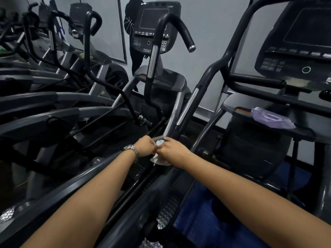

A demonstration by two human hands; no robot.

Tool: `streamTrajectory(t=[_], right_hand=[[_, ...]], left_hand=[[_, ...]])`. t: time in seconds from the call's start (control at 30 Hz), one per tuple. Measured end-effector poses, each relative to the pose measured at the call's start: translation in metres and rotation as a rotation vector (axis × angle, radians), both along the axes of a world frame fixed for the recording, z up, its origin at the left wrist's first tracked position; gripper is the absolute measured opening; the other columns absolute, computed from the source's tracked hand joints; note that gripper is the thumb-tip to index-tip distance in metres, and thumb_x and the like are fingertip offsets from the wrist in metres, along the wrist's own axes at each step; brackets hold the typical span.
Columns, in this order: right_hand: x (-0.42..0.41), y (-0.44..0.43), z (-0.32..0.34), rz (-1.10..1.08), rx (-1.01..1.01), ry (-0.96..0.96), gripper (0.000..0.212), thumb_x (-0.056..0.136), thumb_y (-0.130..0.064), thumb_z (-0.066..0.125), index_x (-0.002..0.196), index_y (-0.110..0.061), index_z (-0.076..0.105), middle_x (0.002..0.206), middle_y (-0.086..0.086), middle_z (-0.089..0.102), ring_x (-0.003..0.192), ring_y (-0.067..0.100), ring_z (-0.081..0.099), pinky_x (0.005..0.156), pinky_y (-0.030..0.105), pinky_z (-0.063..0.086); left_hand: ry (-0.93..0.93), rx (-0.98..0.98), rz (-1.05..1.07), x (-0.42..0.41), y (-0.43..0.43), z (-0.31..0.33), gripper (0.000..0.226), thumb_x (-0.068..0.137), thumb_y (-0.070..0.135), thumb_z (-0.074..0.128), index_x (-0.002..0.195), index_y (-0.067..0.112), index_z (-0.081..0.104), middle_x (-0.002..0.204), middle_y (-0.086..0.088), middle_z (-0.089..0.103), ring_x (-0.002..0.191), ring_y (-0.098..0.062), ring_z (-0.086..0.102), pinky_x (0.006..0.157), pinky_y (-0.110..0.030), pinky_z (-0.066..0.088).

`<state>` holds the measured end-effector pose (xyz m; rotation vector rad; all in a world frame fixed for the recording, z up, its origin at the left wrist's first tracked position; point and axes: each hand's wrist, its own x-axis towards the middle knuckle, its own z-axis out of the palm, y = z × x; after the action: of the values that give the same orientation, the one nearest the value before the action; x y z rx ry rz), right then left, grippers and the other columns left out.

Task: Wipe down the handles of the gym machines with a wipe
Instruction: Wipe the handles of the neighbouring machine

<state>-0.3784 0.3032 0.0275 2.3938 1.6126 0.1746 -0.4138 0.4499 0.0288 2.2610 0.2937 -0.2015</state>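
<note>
Purple pack (272,119) right of the gripped wipe (160,161)

Wipe (160,159): thin white sheet, crumpled, matt. Wristwatch (133,150): shiny metal link band. Near handle bar (201,83): matt black tube with a brushed silver metal strip (187,106). Far handle (152,59): ribbed chrome-look sleeve, matt black rubbery grip above, shiny end cap (192,48). Console (154,20): black plastic, glossy screen. Wipes packet (272,119): lilac plastic film, glossy, wrinkled. Pedal tread (166,212): studded bright metal. Floor mat (206,226): blue, dull.
</note>
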Motion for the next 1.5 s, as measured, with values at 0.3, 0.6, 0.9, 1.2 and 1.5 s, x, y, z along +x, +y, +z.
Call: streamTrajectory(t=[0.3,0.6,0.9,1.2,1.5], right_hand=[[0.000,0.002,0.027,-0.087,-0.021,-0.080,0.023,0.091,-0.018,0.045,0.103,-0.014,0.065,0.112,0.002,0.066,0.109,0.020,0.059,0.113,0.036,0.020],[0.006,0.004,0.022,-0.056,-0.038,-0.120,0.027,0.092,-0.020,0.048,0.113,-0.024,0.064,0.114,-0.005,0.067,0.111,0.016,0.060,0.115,0.043,0.017],[0.000,0.001,-0.009,0.054,0.133,-0.004,0.021,0.085,-0.013,0.056,0.097,-0.011,0.073,0.101,0.002,0.072,0.115,0.021,0.058,0.117,0.039,0.022],[-0.027,0.010,-0.012,-0.118,0.050,0.151,0.021,0.074,-0.013,0.056,0.088,-0.016,0.072,0.081,0.005,0.068,0.078,0.026,0.063,0.067,0.035,0.053],[-0.041,0.008,-0.020,-0.143,0.248,0.177,0.021,0.077,-0.013,0.067,0.097,-0.018,0.072,0.082,0.012,0.070,0.075,0.028,0.067,0.061,0.033,0.051]], left_hand=[[-0.058,-0.001,-0.016,-0.010,-0.001,-0.002,0.049,0.073,-0.011,0.041,0.041,0.019,0.062,0.053,-0.009,0.054,0.055,-0.015,0.048,0.058,-0.022,0.042],[-0.190,-0.096,0.035,-0.011,-0.004,0.010,0.028,0.080,-0.010,0.049,0.089,0.004,0.073,0.070,-0.007,0.064,0.072,-0.013,0.058,0.071,-0.026,0.052],[-0.210,-0.047,-0.031,-0.010,-0.010,0.011,0.024,0.091,0.016,0.053,0.107,0.019,0.070,0.096,-0.007,0.073,0.094,-0.021,0.068,0.087,-0.035,0.055],[-0.233,-0.040,-0.008,-0.005,-0.027,0.020,0.028,0.096,0.016,0.047,0.118,0.014,0.064,0.107,-0.009,0.070,0.103,-0.021,0.065,0.092,-0.032,0.051],[-0.276,0.023,-0.004,-0.031,-0.030,0.014,0.027,0.094,0.011,0.051,0.117,0.008,0.066,0.109,-0.009,0.070,0.102,-0.021,0.064,0.089,-0.019,0.045]])
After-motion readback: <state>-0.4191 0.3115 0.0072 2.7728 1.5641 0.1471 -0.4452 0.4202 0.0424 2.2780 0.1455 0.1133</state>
